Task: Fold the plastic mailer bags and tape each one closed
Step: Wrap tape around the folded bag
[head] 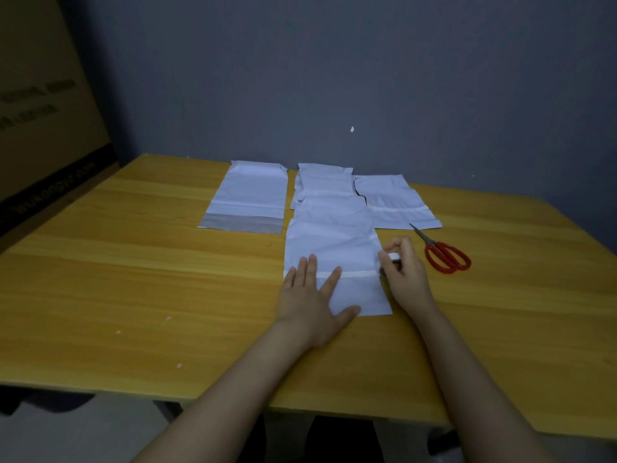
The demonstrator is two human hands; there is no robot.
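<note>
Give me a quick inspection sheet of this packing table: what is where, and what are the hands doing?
Surface: yellow wooden table.
Job's things: near mailer bag with a tape strip across it; behind it, far-left bag showing a grey strip, middle bag, and right bag with a pale strip across; red scissors right of the bags.
Clutter: small white specks near the front-left.
Hands: left hand flat on the near mailer bag; right hand grips a tape roll at its right edge.
Cables: nothing seen.
Surroundings: grey wall behind; cardboard box at left.
</note>
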